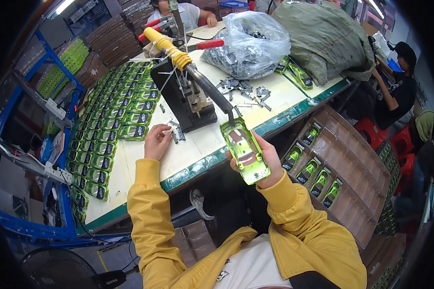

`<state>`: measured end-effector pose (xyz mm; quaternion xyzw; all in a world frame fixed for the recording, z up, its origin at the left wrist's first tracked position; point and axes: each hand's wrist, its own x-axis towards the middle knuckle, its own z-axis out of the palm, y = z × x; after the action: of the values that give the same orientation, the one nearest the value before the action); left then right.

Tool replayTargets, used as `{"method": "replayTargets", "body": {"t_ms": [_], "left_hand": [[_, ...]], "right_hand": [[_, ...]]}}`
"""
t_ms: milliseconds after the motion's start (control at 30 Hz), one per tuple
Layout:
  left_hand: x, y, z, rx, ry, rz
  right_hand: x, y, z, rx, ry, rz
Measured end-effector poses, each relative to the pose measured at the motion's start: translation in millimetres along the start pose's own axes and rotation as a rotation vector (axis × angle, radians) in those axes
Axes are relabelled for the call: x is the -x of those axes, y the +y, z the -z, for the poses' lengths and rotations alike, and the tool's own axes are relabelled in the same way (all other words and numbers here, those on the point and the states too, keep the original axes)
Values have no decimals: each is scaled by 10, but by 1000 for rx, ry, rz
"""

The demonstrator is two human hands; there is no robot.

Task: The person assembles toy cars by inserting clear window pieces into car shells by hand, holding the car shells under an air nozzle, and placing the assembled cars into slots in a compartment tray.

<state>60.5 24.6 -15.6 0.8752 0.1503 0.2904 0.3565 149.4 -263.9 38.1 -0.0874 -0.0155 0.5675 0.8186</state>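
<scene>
My right hand (271,161) grips a bright green toy car body (246,151), held up over the table's front edge with its hollow inside showing. On the tabletop my left hand (158,142) has its fingers curled, the tips pinched at a few small grey parts (179,134); which one they hold is hard to make out. Between and behind my hands stands a black hand press (181,98) with a long lever, its yellow-wrapped grip (166,47) at the upper left. The lever's lower end comes close to the car body's far end.
Rows of green car bodies (112,111) cover the table's left. Loose grey parts (236,86) lie behind the press, near a clear plastic bag (250,45) full of them and a green sack (323,41). A brown compartment tray (345,159) holding several cars stands at right. Other people sit nearby.
</scene>
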Motion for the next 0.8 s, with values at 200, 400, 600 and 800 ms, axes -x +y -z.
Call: {"method": "replayTargets", "body": {"t_ms": [200,400,600,800], "left_hand": [[-5,-83,-7,57,-5,-2],[-6,-113,-4,80,13,35],[-3,-83,5,55,27,66],[-5,-97,5,68,37,60]], "right_hand": [[34,-44,-124,-78,6,21],[69,-52,-178,-90,11,25],[82,-46,-202,-120,22,1],[89,-44,-225,-119,32,0]]}}
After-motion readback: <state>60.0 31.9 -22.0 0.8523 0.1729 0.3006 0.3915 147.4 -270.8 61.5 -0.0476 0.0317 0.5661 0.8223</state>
